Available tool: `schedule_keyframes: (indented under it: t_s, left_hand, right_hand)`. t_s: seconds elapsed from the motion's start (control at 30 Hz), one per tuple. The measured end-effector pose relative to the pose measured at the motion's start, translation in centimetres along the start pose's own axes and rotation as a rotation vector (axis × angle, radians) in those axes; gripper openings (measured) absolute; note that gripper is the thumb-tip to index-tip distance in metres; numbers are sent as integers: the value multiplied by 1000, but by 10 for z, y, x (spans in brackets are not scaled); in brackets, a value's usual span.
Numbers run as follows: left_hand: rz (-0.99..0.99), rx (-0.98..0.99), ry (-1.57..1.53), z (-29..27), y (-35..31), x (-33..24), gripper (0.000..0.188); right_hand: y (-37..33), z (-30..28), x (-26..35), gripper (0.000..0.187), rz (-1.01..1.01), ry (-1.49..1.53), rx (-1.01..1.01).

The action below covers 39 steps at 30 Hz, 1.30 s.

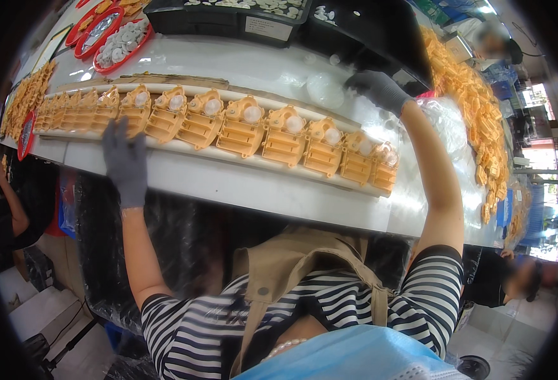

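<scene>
Orange housings [238, 135]: plastic, compartmented, side by side in a long row on the counter [260, 197]
Round pieces [252, 114]: translucent, atop the right-side housings' far parts

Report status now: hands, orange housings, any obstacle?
Left hand open at orange housings. Right hand near black bin, grip unclear. Housings lined up in one row. Possible obstacle on right: that bin.

The room around us: a glossy white table [228, 183]; to the right, pale floor [500, 326] and a bright window [547, 106].
</scene>
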<state>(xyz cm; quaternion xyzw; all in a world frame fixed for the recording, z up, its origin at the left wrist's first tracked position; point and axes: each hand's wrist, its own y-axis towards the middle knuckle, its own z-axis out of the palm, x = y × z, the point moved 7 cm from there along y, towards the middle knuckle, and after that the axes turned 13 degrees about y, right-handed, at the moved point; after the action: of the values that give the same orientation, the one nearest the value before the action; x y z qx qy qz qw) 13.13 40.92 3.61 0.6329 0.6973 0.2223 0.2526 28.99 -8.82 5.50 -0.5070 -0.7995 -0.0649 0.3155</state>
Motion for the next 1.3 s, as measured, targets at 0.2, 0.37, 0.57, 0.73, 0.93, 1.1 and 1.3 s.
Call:
schedule_keyframes:
  t_s: [0.2,0.37,0.57,0.73,0.93,1.1,1.3]
  left_hand:
    - [-11,11,21,-5,0,1,44]
    - [-19,22,17,0,1,0,44]
    - [-15,12,33,0,0,2,44]
    - [-34,27,25,-1,0,1,44]
    - [-21,29,51,-4,1,2,44]
    - [-36,37,26,-1,1,0,44]
    - [-39,34,8,-1,0,1,43]
  right_hand:
    - [-11,0,0,26,13,132,12]
    - [-18,0,-2,25,-16,122,64]
    - [-16,3,-1,26,64,281,56]
    - [-14,10,-14,25,66,231,10]
    - [-19,-4,-2,21,167,159,-77]
    - [-2,1,28,11,-101,-655,-171]
    - [1,4,43,14,-108,-552,-228]
